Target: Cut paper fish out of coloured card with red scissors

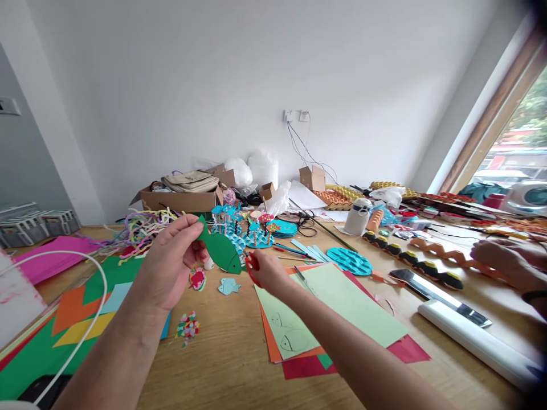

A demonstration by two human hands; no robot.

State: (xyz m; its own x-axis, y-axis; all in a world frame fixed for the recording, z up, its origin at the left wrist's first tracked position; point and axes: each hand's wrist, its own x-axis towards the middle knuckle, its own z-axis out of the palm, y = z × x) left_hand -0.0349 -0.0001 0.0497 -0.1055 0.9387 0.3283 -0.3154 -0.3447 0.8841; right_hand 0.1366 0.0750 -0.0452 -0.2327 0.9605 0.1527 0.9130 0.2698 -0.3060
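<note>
My left hand [173, 250] pinches a green paper fish [223, 250] by its tail, holding it up above the table. A dark eye and a curved line are drawn at the fish's head. Close to that head, my right hand [269, 273] is closed on red-handled scissors [253, 267]; their blades are mostly hidden. Below the fish lie a light blue paper fish [229, 286] and a red paper cutout [197, 279]. Under my right forearm, a pale green sheet [354, 302] bears pencilled fish outlines and a pen.
Coloured paper scraps [188, 327] lie in front, with coloured sheets [81, 313] at left. Blue paper models [239, 225] stand behind my hands. A cardboard box [179, 200] is at the back. Right are a phone [440, 293], a white bar [474, 336] and another person's hand [508, 256].
</note>
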